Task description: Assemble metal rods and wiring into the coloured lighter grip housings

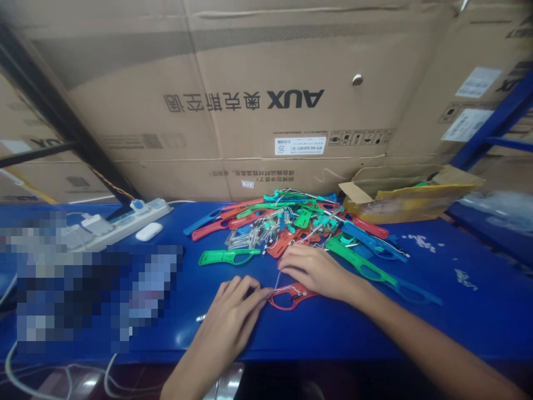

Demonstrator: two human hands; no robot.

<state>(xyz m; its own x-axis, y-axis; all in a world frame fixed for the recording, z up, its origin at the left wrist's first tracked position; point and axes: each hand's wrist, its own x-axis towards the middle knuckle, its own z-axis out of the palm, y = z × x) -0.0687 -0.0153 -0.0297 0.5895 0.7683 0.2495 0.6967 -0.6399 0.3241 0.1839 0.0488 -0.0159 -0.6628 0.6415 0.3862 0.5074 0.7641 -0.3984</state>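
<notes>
A red plastic handle shell (286, 304) with an oval opening lies on the blue table between my hands, thin white wires along its upper edge. My left hand (238, 305) is closed, thumb and fingertips pinching the shell's left end. My right hand (312, 269) hovers over the shell's right part, its fingertips pinched on the top of a thin greyish rod or wire (277, 279) that runs down to my left fingertips. Behind my hands is a pile of red, green and blue handle shells, with a green handle shell (225, 256) closest to my left hand.
An open cardboard box (408, 205) stands at the back right. Small clear pieces (253, 236) lie within the pile. On the left are a white power strip (125, 222), a white case (149, 231) and pixelated items. A large carton (250, 66) walls off the back.
</notes>
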